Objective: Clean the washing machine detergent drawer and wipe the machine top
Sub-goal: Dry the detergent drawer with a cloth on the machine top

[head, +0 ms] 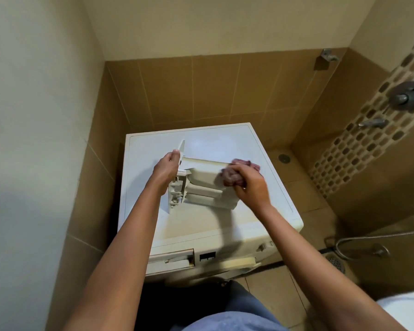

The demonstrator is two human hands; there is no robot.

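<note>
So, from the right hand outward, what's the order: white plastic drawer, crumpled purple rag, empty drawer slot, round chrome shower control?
1. Crumpled purple rag, in the right hand itself, in its grip.
2. White plastic detergent drawer, just under it, on the washing machine.
3. Empty drawer slot, machine's front left.
4. Round chrome shower control, far right wall.

Drawer (pixel 203 176) and cloth (pixel 228 179) atop washing machine (pixel 194 220)

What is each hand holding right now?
Left hand: grips the white plastic detergent drawer at one end.
Right hand: grips a crumpled purplish cloth, pressed on the drawer.
</note>
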